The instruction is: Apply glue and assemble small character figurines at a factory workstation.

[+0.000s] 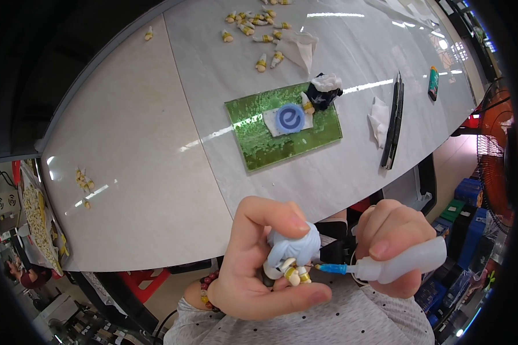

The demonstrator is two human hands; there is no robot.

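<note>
My left hand [247,264] has fingers clamped on doll [296,247], right hand [396,236] on bottle [417,259]; I should steady needle [332,268], squeeze lightly

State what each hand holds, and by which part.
The left hand holds a small, pale-blue-haired figurine, a fingertip on its hair; the right hand holds a translucent white squeeze bottle with a blue tip, by its body.

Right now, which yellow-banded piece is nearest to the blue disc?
The piece between the disc and the black bundle; the others are off the green plate.
</note>
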